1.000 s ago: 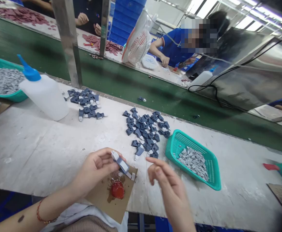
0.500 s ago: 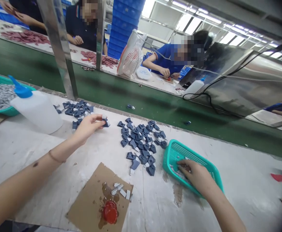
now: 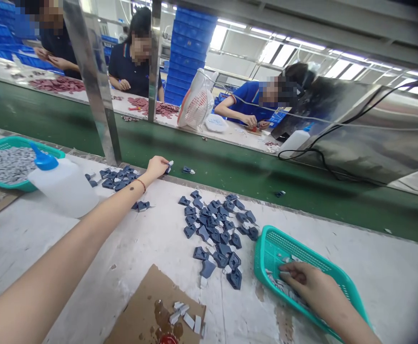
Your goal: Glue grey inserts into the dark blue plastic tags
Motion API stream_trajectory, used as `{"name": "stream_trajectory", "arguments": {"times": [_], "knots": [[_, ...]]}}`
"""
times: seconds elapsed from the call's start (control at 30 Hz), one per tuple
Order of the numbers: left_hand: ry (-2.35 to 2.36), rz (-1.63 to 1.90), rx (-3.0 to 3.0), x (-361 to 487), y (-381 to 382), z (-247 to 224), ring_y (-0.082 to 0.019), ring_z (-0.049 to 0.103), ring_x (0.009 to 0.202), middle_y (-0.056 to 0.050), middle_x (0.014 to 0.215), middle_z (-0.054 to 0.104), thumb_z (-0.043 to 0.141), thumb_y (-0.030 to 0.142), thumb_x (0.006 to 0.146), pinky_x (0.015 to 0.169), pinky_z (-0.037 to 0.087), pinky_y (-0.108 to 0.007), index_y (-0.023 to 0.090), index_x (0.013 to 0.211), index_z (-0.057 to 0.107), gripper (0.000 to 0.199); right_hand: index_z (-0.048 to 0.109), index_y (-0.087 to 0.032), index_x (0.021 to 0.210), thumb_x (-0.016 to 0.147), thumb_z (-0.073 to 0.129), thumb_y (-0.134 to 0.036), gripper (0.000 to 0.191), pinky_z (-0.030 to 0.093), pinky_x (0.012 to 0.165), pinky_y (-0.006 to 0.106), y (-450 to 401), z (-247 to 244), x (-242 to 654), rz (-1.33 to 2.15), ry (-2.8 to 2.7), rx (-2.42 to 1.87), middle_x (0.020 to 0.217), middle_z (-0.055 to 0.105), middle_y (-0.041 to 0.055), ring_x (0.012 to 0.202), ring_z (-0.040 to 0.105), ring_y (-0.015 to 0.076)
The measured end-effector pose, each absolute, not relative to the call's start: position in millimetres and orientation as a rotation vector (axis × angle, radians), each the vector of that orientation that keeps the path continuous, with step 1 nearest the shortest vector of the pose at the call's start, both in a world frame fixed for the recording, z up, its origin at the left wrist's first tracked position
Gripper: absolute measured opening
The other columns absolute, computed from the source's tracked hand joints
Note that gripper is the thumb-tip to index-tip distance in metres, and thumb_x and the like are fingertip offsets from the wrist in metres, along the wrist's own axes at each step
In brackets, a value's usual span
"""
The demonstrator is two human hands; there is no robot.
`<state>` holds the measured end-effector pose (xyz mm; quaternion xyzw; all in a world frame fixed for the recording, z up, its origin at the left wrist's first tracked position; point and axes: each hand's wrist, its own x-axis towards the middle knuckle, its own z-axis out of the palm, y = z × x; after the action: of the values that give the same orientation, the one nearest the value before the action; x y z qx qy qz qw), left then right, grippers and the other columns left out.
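Note:
My left hand [image 3: 158, 168] reaches to the far edge of the white table, its fingers closed on a dark blue part [image 3: 169, 167] with a light grey tip, beside the green belt. My right hand [image 3: 304, 282] is inside the teal basket [image 3: 266, 239] at the right, its fingers bent together over small grey pieces [image 3: 284, 286]; what they pinch, if anything, is hidden. Between my hands lies a spread pile of dark blue parts [image 3: 212, 220]. A smaller pile [image 3: 117, 177] sits beneath and beside my left forearm.
A white bottle [image 3: 63, 186] with a blue nozzle stands left, before a teal basket of grey pieces [image 3: 6, 165]. Cardboard [image 3: 140, 306] with grey pieces and a red cap [image 3: 168, 339] lies at front. Beyond the green belt [image 3: 223, 167], several people work behind metal posts [image 3: 97, 91].
My left hand has moved forward and right with the blue part, from above the table to the belt's edge. My right hand stays in the basket. The view has shifted, so the cardboard sits lower.

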<state>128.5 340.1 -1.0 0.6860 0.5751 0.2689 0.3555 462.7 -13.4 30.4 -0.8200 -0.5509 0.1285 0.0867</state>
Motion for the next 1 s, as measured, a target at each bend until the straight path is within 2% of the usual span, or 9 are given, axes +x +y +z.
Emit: {"name": "stream_trajectory", "arguments": {"times": [0.3, 0.43, 0.53, 0.7, 0.8, 0.9, 1.0], "knots": [[1.533, 0.660, 2.166, 127, 348, 0, -0.023, 0.062, 0.104, -0.010, 0.122, 0.062, 0.057, 0.031, 0.093, 0.089, 0.053, -0.044, 0.018, 0.116, 0.061, 0.027, 0.070, -0.023, 0.066, 0.063, 0.062, -0.038, 0.017, 0.054, 0.051, 0.038, -17, 29, 466, 0.366, -1.565, -2.414, 0.064, 0.072, 0.0087, 0.059, 0.068, 0.0300], [1.389, 0.647, 2.379, 137, 339, 3, -0.026, 0.058, 0.113, -0.011, 0.128, 0.059, 0.059, 0.031, 0.092, 0.095, 0.048, -0.050, 0.017, 0.119, 0.060, 0.031, 0.067, -0.023, 0.074, 0.068, 0.060, -0.049, 0.028, 0.054, 0.055, 0.039, -35, 43, 443, 0.229, -1.459, -2.384, 0.073, 0.071, 0.0097, 0.062, 0.066, 0.0280], [1.285, 0.609, 2.452, 146, 334, 1, -0.027, 0.057, 0.115, -0.010, 0.128, 0.059, 0.060, 0.031, 0.092, 0.097, 0.047, -0.050, 0.017, 0.118, 0.061, 0.030, 0.066, -0.024, 0.082, 0.075, 0.063, -0.053, 0.030, 0.054, 0.061, 0.034, -59, 53, 401, 0.164, -1.417, -2.173, 0.081, 0.069, 0.0078, 0.066, 0.065, 0.0234], [1.257, 0.640, 2.379, 151, 326, -1, -0.027, 0.055, 0.117, -0.010, 0.124, 0.061, 0.060, 0.031, 0.091, 0.100, 0.041, -0.052, 0.015, 0.111, 0.063, 0.026, 0.063, -0.022, 0.082, 0.087, 0.060, -0.040, 0.018, 0.051, 0.062, 0.029, -86, 33, 330, 0.479, -1.509, -2.020, 0.077, 0.065, 0.0046, 0.067, 0.062, 0.0191], [1.240, 0.737, 2.253, 149, 313, 5, -0.029, 0.054, 0.117, -0.011, 0.118, 0.065, 0.061, 0.027, 0.087, 0.103, 0.038, -0.046, 0.015, 0.104, 0.067, 0.022, 0.062, -0.021, 0.080, 0.089, 0.057, -0.038, 0.020, 0.051, 0.063, 0.031, -92, 10, 315, 0.563, -1.437, -2.036, 0.076, 0.064, 0.0052, 0.068, 0.060, 0.0197], [1.203, 0.850, 2.061, 146, 286, 16, -0.027, 0.061, 0.104, -0.010, 0.112, 0.070, 0.060, 0.026, 0.084, 0.095, 0.044, -0.035, 0.016, 0.103, 0.069, 0.024, 0.064, -0.020, 0.080, 0.089, 0.057, -0.038, 0.021, 0.051, 0.066, 0.033, -96, 0, 315, 0.571, -1.380, -2.047, 0.081, 0.065, 0.0070, 0.071, 0.061, 0.0209], [1.132, 0.879, 1.830, 140, 250, 26, -0.022, 0.067, 0.087, -0.010, 0.110, 0.072, 0.060, 0.031, 0.083, 0.075, 0.052, -0.029, 0.014, 0.105, 0.068, 0.029, 0.066, -0.020, 0.082, 0.089, 0.057, -0.039, 0.022, 0.051, 0.068, 0.034, -101, -1, 316, 0.575, -1.370, -2.040, 0.086, 0.066, 0.0085, 0.074, 0.061, 0.0214]]}}
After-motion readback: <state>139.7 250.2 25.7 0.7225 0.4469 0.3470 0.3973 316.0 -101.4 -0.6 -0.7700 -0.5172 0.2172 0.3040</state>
